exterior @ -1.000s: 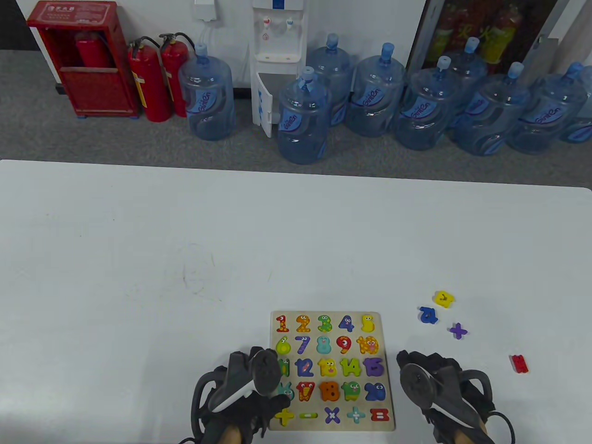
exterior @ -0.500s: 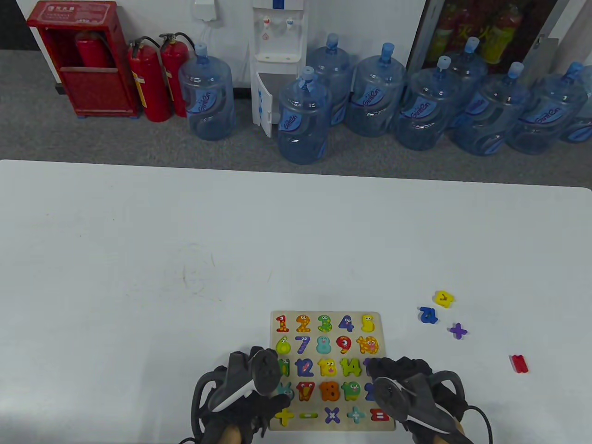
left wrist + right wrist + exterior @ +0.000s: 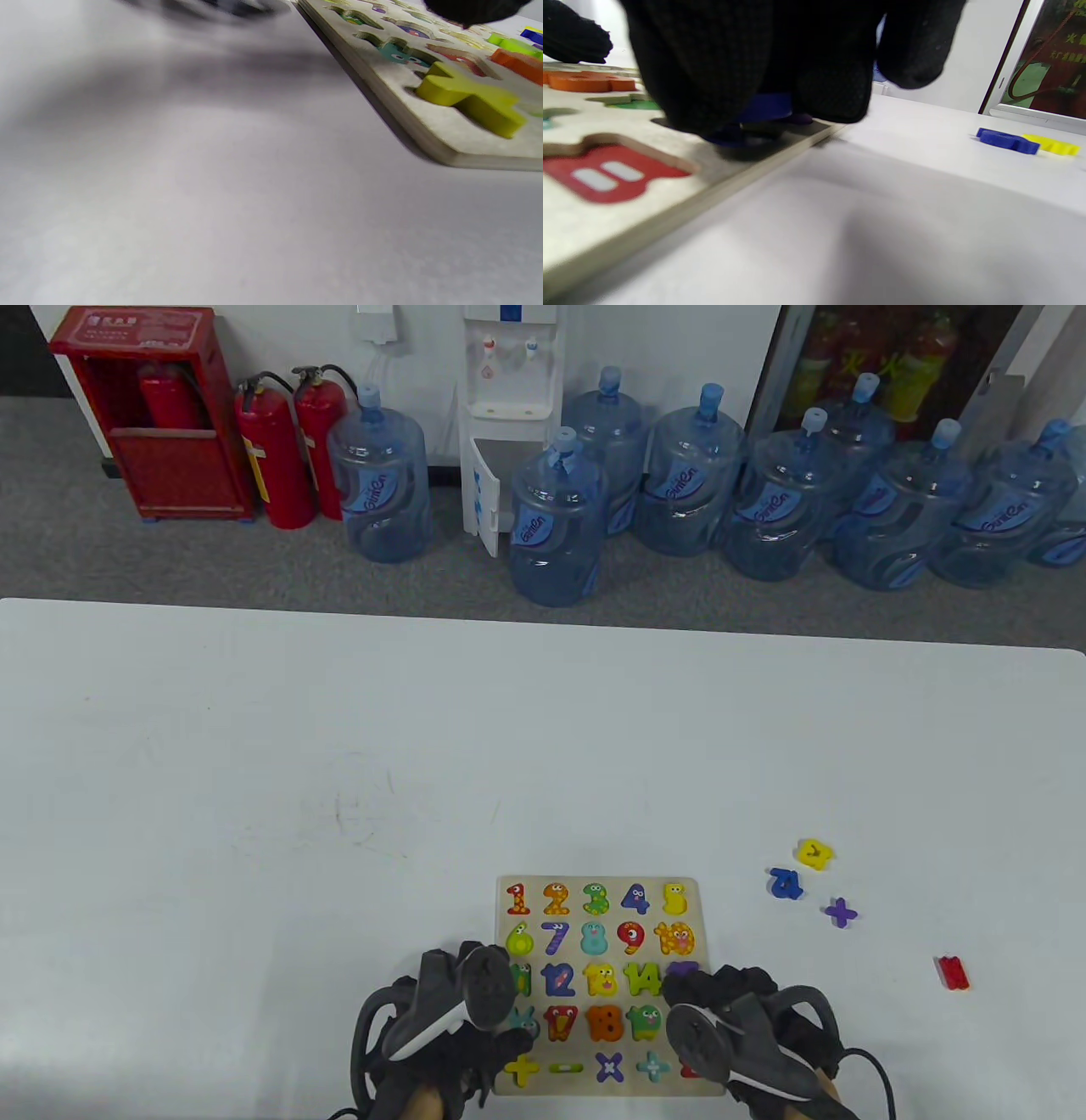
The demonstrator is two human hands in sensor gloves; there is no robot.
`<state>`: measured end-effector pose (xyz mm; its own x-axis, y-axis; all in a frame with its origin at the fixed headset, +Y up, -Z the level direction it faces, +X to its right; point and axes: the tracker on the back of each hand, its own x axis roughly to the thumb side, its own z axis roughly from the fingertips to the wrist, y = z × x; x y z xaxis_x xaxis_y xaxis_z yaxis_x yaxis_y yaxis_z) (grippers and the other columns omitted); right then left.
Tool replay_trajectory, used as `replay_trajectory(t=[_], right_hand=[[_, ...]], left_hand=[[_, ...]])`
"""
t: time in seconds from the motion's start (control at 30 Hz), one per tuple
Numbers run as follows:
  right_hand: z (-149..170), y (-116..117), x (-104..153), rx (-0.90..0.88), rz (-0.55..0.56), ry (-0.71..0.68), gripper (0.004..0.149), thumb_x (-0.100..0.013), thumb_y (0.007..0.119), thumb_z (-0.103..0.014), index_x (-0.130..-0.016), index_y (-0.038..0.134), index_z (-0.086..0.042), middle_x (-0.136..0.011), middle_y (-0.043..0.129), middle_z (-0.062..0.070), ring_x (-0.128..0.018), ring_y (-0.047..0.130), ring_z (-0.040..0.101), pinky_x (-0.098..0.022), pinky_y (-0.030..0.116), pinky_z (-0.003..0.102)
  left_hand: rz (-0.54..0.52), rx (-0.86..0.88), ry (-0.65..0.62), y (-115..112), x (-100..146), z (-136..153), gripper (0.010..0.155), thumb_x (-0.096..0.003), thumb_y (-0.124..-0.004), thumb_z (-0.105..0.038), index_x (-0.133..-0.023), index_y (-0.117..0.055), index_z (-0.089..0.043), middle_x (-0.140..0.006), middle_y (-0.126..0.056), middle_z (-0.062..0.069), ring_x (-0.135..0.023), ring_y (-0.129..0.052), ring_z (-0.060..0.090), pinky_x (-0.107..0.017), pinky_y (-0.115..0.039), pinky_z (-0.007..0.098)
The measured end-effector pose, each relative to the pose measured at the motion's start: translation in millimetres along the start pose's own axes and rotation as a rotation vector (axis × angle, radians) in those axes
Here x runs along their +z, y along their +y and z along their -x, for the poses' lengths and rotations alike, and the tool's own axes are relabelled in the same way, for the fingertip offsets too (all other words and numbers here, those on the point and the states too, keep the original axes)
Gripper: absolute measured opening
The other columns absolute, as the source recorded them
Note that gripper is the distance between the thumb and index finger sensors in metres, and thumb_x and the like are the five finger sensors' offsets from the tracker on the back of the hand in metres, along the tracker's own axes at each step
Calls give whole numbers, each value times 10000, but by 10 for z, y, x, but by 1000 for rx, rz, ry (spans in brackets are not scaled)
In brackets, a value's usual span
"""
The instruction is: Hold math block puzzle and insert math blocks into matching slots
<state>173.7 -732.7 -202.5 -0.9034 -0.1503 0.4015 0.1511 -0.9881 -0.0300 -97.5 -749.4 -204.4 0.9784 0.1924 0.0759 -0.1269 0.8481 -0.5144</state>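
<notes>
The wooden puzzle board (image 3: 703, 890) lies flat at the table's front edge, most slots filled with coloured number blocks. My left hand (image 3: 472, 986) rests on the board's left edge and holds it; one fingertip (image 3: 471, 10) shows above the board (image 3: 445, 144) near a yellow-green plus block (image 3: 471, 99). My right hand (image 3: 694, 986) lies over the board's lower right part. In the right wrist view its fingers (image 3: 835, 84) pinch a blue block (image 3: 763, 108) at the board's (image 3: 628, 224) right edge. The red equals slot (image 3: 606, 178) beside it looks sunken.
Several loose blocks lie on the table right of the board: a yellow one (image 3: 814, 853), a blue one (image 3: 786, 883), a purple plus (image 3: 840, 913) and a red one (image 3: 952, 972). The blue block (image 3: 1007, 141) and the yellow block (image 3: 1054, 146) also show in the right wrist view.
My right hand has moved left from beside the board onto its lower right part and now covers the blue and purple blocks there. The left hand and the board have not moved.
</notes>
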Motion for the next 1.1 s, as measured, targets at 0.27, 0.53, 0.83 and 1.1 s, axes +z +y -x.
replay_trajectory(t=[0.27, 0.53, 0.83, 1.1], right_hand=[[117, -101, 37, -85, 65, 30, 610, -228, 888, -315, -826, 770, -330, -857, 839, -56, -701, 916, 151, -618, 748, 416], [861, -170, 98, -136, 141, 352, 589, -313, 767, -344, -896, 687, -319, -949, 736, -34, -797, 842, 202, -635, 712, 444], [1326, 150, -33, -84, -121, 558, 756, -313, 791, -358, -995, 472, -296, -1074, 464, 10, -912, 694, 289, -661, 657, 466], [1321, 279, -413, -31, -242, 546, 758, -343, 739, -350, -1001, 365, -330, -1094, 339, -18, -959, 601, 302, -691, 604, 469]], left_hand=[[-2, 2, -1, 1, -1, 2, 869, -352, -655, -633, -1063, -270, -312, -1132, -223, -29, -1083, -271, 443, -735, -405, 714], [-1, -2, 0, 3, -2, 0, 871, -351, -655, -633, -1063, -269, -312, -1133, -222, -29, -1082, -269, 444, -735, -404, 714], [-5, -1, 2, 7, -3, 7, 871, -352, -656, -632, -1063, -268, -312, -1132, -222, -29, -1084, -273, 440, -735, -406, 714], [-88, -74, 2, 35, 63, -33, 869, -347, -660, -628, -1058, -272, -313, -1128, -224, -29, -1083, -293, 442, -730, -407, 719]])
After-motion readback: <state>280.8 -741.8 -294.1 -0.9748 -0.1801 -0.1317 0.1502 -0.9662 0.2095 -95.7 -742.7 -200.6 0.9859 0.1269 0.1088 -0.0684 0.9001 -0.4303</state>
